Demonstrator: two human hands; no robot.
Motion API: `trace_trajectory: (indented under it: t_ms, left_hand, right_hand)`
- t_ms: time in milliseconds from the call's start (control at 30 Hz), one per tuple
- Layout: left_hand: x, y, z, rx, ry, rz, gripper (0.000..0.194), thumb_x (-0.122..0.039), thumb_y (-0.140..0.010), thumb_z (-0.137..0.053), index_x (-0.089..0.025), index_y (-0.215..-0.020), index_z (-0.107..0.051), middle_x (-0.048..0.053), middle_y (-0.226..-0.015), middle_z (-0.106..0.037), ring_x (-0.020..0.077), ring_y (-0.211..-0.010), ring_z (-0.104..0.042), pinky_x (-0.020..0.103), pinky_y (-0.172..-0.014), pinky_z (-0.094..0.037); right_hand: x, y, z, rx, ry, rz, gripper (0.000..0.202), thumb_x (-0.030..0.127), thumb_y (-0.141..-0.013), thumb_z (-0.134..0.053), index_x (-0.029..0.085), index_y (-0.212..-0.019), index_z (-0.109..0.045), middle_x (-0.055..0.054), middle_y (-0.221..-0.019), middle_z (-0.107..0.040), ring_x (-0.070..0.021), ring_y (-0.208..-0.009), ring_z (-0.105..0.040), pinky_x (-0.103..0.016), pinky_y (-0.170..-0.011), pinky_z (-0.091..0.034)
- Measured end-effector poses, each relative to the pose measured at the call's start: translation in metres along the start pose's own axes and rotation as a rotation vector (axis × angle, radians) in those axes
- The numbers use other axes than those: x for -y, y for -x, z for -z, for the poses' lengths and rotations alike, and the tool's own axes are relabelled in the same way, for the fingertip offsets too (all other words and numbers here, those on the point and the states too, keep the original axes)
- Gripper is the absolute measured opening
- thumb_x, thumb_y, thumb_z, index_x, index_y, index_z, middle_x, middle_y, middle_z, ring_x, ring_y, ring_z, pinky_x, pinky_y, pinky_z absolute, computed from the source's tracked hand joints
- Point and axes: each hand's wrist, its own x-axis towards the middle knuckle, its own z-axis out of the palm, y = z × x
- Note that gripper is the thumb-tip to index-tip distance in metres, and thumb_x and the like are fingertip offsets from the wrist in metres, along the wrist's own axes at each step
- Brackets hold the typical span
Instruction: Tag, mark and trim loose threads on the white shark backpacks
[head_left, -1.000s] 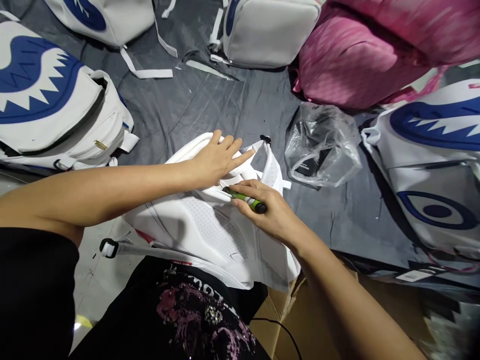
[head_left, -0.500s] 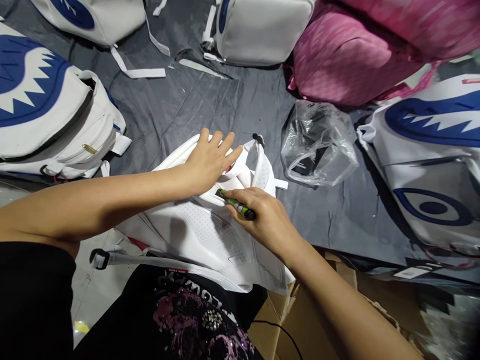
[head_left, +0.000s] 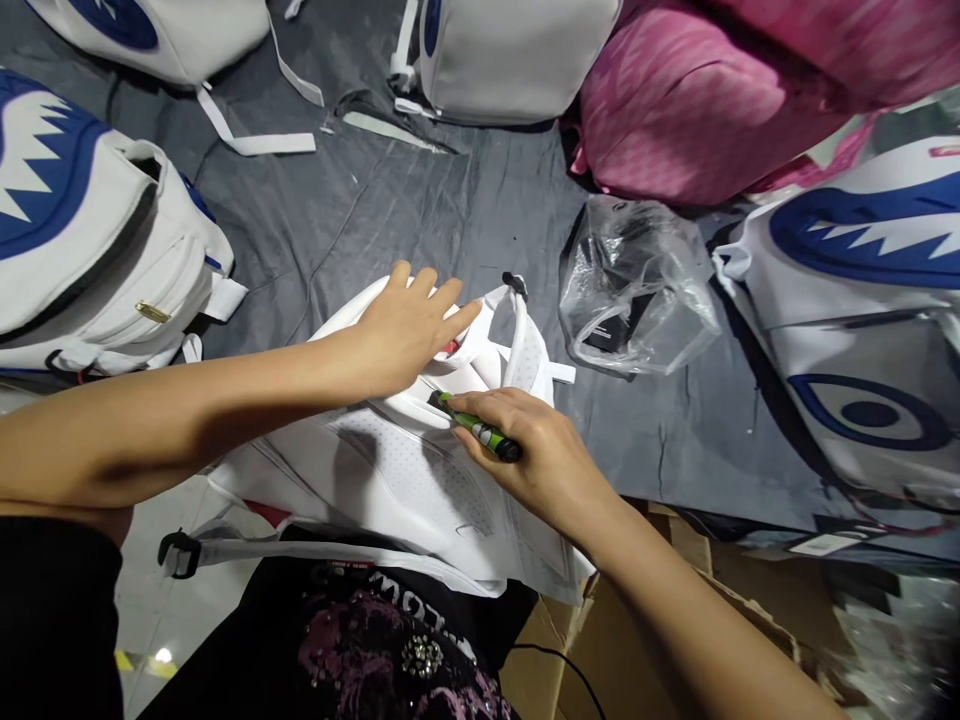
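A white backpack (head_left: 390, 500) lies across the table edge and my lap, its dotted back padding and straps facing up. My left hand (head_left: 409, 335) rests flat on its upper part with the fingers spread. In my right hand (head_left: 517, 430) is a slim green-and-black handled tool (head_left: 484, 435). Its dark tip touches or nearly touches the white padding just below my left palm. What kind of tool it is cannot be made out. A white shoulder strap (head_left: 521, 350) with a black buckle curves up beyond my right hand.
On the dark cloth-covered table (head_left: 442, 220) lies a clear plastic bag (head_left: 637, 285) with something black inside. White-and-blue backpacks stand left (head_left: 97, 220) and right (head_left: 870, 300). Pink bags (head_left: 675, 110) sit at the back right. Below the table edge is an open cardboard box (head_left: 630, 640).
The view has shifted a little, so things at the left appear further left. My right hand and the tool have moved slightly down and right; my left hand stays on the backpack.
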Motion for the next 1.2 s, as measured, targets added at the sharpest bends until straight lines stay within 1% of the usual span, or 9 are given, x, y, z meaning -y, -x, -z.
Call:
trace_trajectory:
  t_ms: [133, 267, 367, 467, 633, 833, 933, 1067, 1200]
  left_hand:
    - [0.000, 0.001, -0.001, -0.019, -0.005, -0.004, 0.072, -0.037, -0.088, -0.062, -0.025, -0.151, -0.030, 0.013, -0.150, -0.041, 0.0379, -0.130, -0.042, 0.053, -0.108, -0.027]
    - [0.000, 0.001, -0.002, -0.032, -0.004, 0.000, 0.069, -0.038, -0.088, -0.063, -0.024, -0.149, -0.034, 0.014, -0.148, -0.043, 0.0375, -0.127, -0.044, 0.052, -0.106, -0.029]
    - [0.000, 0.001, -0.002, -0.029, 0.012, 0.000, 0.068, -0.040, -0.089, -0.060, -0.025, -0.150, -0.034, 0.013, -0.148, -0.043, 0.0377, -0.128, -0.044, 0.052, -0.106, -0.028]
    - [0.000, 0.001, -0.002, -0.029, 0.035, 0.010, 0.069, -0.041, -0.090, -0.057, -0.028, -0.152, -0.030, 0.012, -0.150, -0.042, 0.0383, -0.131, -0.041, 0.053, -0.107, -0.026]
    - [-0.001, 0.002, -0.002, -0.030, 0.050, 0.015, 0.065, -0.036, -0.091, -0.056, -0.027, -0.151, -0.032, 0.012, -0.152, -0.040, 0.0368, -0.130, -0.042, 0.051, -0.107, -0.027]
    - [0.000, 0.001, -0.002, -0.033, 0.046, 0.003, 0.066, -0.030, -0.089, -0.058, -0.024, -0.150, -0.035, 0.013, -0.152, -0.041, 0.0364, -0.131, -0.041, 0.051, -0.107, -0.027]
    - [0.000, 0.001, -0.001, -0.021, 0.075, 0.011, 0.068, -0.031, -0.088, -0.058, -0.025, -0.151, -0.033, 0.012, -0.153, -0.040, 0.0378, -0.133, -0.039, 0.052, -0.109, -0.025]
    - [0.000, 0.002, -0.001, -0.006, 0.059, 0.016, 0.071, -0.036, -0.089, -0.057, -0.029, -0.153, -0.028, 0.010, -0.154, -0.040, 0.0376, -0.135, -0.038, 0.054, -0.109, -0.024]
    - [-0.001, 0.003, -0.003, -0.025, 0.047, 0.009, 0.070, -0.033, -0.089, -0.057, -0.028, -0.152, -0.029, 0.011, -0.154, -0.039, 0.0366, -0.133, -0.040, 0.053, -0.110, -0.025]
  right_hand:
    - [-0.003, -0.003, -0.001, 0.011, -0.032, -0.022, 0.025, 0.025, -0.090, -0.061, 0.020, -0.112, -0.073, -0.009, -0.100, -0.074, -0.0232, -0.088, -0.069, -0.040, -0.079, -0.056]
    - [0.000, -0.012, -0.009, -0.042, -0.078, 0.047, 0.023, 0.026, -0.092, -0.060, 0.023, -0.111, -0.072, -0.007, -0.105, -0.074, -0.0225, -0.096, -0.068, -0.039, -0.085, -0.055]
    - [0.007, -0.016, -0.013, -0.063, 0.026, 0.074, 0.022, 0.025, -0.091, -0.060, 0.021, -0.108, -0.073, -0.008, -0.102, -0.075, -0.0243, -0.093, -0.068, -0.041, -0.082, -0.054]
    - [0.012, -0.017, -0.012, -0.039, 0.132, 0.049, 0.020, 0.022, -0.089, -0.061, 0.020, -0.105, -0.074, -0.009, -0.097, -0.075, -0.0248, -0.086, -0.068, -0.040, -0.077, -0.053]
    - [0.013, -0.016, -0.014, -0.041, 0.076, 0.018, 0.023, 0.023, -0.090, -0.060, 0.020, -0.109, -0.072, -0.009, -0.101, -0.074, -0.0241, -0.090, -0.068, -0.039, -0.079, -0.053]
    - [0.015, -0.017, -0.015, -0.056, 0.075, -0.022, 0.021, 0.024, -0.089, -0.061, 0.020, -0.105, -0.074, -0.009, -0.097, -0.074, -0.0239, -0.085, -0.069, -0.038, -0.074, -0.053]
    - [0.018, -0.017, -0.015, -0.059, 0.080, -0.043, 0.020, 0.025, -0.089, -0.061, 0.021, -0.103, -0.074, -0.008, -0.097, -0.075, -0.0237, -0.086, -0.069, -0.037, -0.074, -0.052]
    - [0.021, -0.018, -0.019, -0.086, 0.114, -0.071, 0.020, 0.028, -0.090, -0.059, 0.022, -0.102, -0.073, -0.007, -0.096, -0.076, -0.0239, -0.084, -0.070, -0.038, -0.073, -0.051]
    - [0.022, -0.018, -0.022, -0.105, 0.058, -0.060, 0.022, 0.029, -0.091, -0.057, 0.022, -0.105, -0.072, -0.006, -0.099, -0.076, -0.0230, -0.086, -0.070, -0.038, -0.076, -0.051]
